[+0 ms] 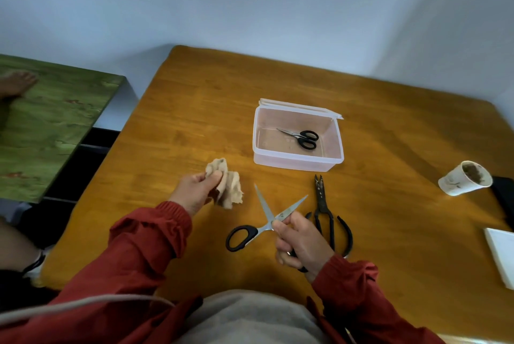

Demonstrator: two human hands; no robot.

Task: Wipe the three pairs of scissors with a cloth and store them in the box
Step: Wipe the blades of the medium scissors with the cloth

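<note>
Small black-handled scissors (301, 137) are lying closed in the clear box (294, 162); large scissors (264, 208), blades spread, are being held in the right hand (301, 240); black shears (322, 204) are lying beside them; the left hand (196, 189) is pinching crumpled beige cloth (230, 187).

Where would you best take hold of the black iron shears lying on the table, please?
Take the black iron shears by their bowed handle loops, from the near edge of the table. They lie flat, closed blades pointing away toward the plastic box, so the wide loops beside the right hand face the person and leave fingers room.
</note>
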